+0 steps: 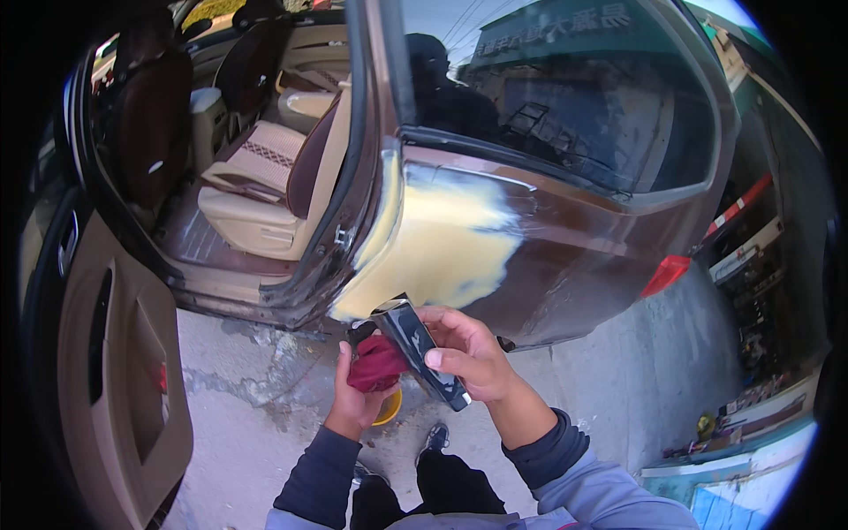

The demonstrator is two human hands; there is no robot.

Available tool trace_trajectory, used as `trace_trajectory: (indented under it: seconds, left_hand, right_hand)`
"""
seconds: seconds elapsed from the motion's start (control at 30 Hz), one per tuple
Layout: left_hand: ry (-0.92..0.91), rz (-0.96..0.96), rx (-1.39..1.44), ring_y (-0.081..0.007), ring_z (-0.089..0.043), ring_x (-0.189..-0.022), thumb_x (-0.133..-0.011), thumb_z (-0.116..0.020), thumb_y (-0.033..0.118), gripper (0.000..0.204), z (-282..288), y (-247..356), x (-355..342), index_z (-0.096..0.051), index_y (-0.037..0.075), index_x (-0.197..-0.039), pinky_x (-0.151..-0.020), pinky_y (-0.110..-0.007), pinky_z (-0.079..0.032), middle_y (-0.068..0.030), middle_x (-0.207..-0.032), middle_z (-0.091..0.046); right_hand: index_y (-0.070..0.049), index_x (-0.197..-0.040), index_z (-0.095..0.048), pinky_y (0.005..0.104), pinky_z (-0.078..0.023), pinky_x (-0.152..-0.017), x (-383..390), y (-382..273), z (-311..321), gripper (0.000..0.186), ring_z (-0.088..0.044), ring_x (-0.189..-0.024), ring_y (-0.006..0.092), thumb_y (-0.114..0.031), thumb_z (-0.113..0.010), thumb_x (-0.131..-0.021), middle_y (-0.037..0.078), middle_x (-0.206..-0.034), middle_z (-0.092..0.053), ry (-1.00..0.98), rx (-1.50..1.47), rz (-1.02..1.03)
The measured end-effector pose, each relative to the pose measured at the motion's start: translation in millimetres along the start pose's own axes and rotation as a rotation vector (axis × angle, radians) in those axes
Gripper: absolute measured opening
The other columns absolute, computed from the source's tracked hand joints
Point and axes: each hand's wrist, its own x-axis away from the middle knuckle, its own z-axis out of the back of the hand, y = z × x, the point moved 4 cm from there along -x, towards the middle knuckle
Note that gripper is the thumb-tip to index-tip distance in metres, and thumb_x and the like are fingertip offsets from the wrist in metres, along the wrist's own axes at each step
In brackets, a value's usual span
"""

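My right hand (473, 353) grips a long black sanding block (413, 340), thumb on its near face and fingers behind it. The block tilts, its upper end leaning left toward the car. In my left hand (355, 393) is a crumpled dark red cloth (375, 362), pressed close to the block's left side. Whether the cloth touches the block is hard to make out. Just beyond both hands, a patch of pale yellow filler (442, 238) covers part of the brown car's rear panel (587, 256). The filler's edges fade into whitish, scuffed paint.
To the left the rear car door (124, 344) stands open, showing a beige seat (256, 221) inside. Part of a yellow bucket (387, 408) shows on the concrete floor below my left hand. At right are a red tail light (665, 276) and cluttered shelves (751, 265).
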Motion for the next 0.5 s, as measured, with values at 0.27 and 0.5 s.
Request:
trace_trajectory:
  seconds: [0.27, 0.5]
  left_hand:
    - [-0.482, -0.672, -1.072, -0.0191, -0.075, -0.105, -0.104, -0.077, 0.013, 0.02, -309, 88, -36, -0.074, 0.004, -0.121, -0.091, -0.033, -0.06, -0.0121, -0.126, -0.075]
    - [-0.615, -1.438, -2.542, -0.0485, -0.032, -0.161, -0.079, -0.089, 0.043, 0.082, -353, 69, -120, -0.063, 0.035, -0.156, -0.128, -0.066, -0.028, -0.03, -0.169, -0.039]
  right_hand:
    - [0.003, -0.144, -0.058, 0.0321, -0.051, -0.103, 137, -31, 141, 0.053, -0.065, -0.112, 0.0161, -0.011, -0.065, -0.093, 0.01, -0.127, -0.069, 0.713, -0.162, 0.35]
    - [0.001, -0.138, -0.064, 0.0308, -0.051, -0.098, 267, 80, 199, 0.046, -0.065, -0.107, 0.0142, -0.008, -0.069, -0.093, 0.006, -0.119, -0.07, 1.164, -0.041, 0.091]
